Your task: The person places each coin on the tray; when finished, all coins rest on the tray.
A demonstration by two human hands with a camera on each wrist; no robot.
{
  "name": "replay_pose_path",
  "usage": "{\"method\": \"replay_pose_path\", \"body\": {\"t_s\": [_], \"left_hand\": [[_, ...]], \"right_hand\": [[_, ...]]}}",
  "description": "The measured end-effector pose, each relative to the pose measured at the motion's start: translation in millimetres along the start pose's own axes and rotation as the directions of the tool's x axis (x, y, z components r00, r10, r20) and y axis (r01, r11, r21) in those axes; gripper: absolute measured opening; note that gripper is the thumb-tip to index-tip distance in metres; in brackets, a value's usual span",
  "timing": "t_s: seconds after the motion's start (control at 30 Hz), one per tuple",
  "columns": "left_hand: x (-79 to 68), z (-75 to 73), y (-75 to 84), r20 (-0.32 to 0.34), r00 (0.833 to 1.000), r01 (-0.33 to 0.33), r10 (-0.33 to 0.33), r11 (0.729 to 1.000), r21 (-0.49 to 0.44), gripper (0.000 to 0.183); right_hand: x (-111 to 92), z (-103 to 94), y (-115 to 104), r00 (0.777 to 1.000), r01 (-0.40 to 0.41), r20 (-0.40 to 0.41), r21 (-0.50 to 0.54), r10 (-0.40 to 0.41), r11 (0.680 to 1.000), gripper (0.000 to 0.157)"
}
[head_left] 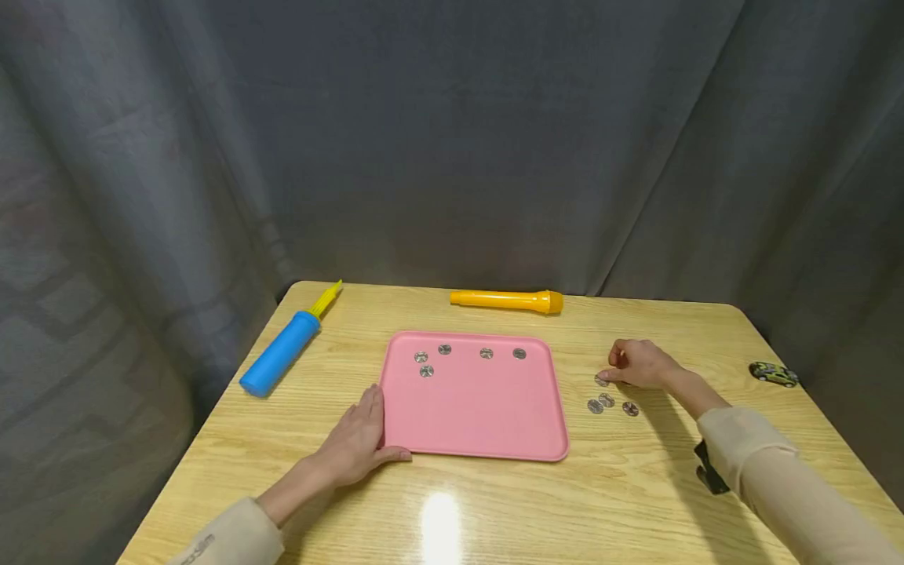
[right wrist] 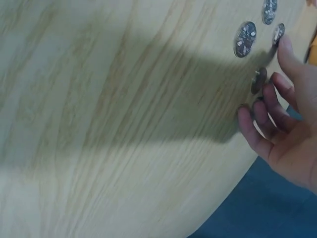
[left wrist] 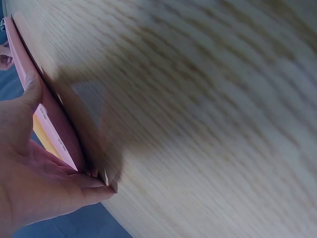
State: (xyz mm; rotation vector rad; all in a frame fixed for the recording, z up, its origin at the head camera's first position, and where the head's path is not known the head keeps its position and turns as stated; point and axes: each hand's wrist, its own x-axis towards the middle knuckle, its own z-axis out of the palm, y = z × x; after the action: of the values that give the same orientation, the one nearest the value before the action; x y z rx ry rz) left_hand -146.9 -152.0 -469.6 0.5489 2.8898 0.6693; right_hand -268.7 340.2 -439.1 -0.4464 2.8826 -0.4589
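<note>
A pink rectangular tray [head_left: 473, 416] lies mid-table with several silver coins [head_left: 486, 353] along its far half. My left hand [head_left: 356, 439] rests against the tray's near-left corner, fingers extended along the left side and thumb along the front rim. The left wrist view shows that thumb [left wrist: 32, 91] right at the tray's edge. To the right of the tray, my right hand [head_left: 639, 364] reaches over loose coins [head_left: 606, 400], its thumb at the farthest coin [head_left: 601, 380]. In the right wrist view, thumb and loosely bent fingers [right wrist: 275, 111] stand apart, close to a coin [right wrist: 258, 81].
A yellow toy microphone [head_left: 504, 300] lies behind the tray. A blue hand pump [head_left: 281, 353] with a yellow nozzle lies at the left edge, and a small toy car [head_left: 773, 374] sits at the right edge. A dark grey curtain [head_left: 452, 141] hangs behind the table.
</note>
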Motion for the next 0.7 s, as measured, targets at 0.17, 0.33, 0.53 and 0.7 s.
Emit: {"method": "replay_pose_path", "body": {"t_s": [0.17, 0.33, 0.53, 0.7], "left_hand": [[0.5, 4.1, -0.4, 0.017, 1.000, -0.001, 0.001, 1.000, -0.010, 0.112], [1.3, 4.3, -0.5, 0.014, 1.000, -0.001, 0.001, 1.000, -0.001, 0.111], [2.5, 2.2, 1.6, 0.024, 1.000, 0.005, -0.005, 1.000, -0.003, 0.111], [2.2, 0.6, -0.6, 0.019, 1.000, 0.008, -0.008, 1.000, 0.017, 0.110]], "right_hand": [[-2.0, 3.9, 3.3, 1.000, -0.014, -0.014, 0.002, 0.014, 1.000, 0.030], [-1.3, 2.2, 0.9, 0.999, -0.013, -0.040, 0.004, 0.013, 1.000, 0.027], [1.1, -1.7, -3.9, 0.998, -0.063, -0.026, -0.017, 0.063, 0.998, 0.026], [10.7, -4.8, -10.3, 0.989, -0.142, 0.043, -0.016, 0.142, 0.990, 0.030]]}}
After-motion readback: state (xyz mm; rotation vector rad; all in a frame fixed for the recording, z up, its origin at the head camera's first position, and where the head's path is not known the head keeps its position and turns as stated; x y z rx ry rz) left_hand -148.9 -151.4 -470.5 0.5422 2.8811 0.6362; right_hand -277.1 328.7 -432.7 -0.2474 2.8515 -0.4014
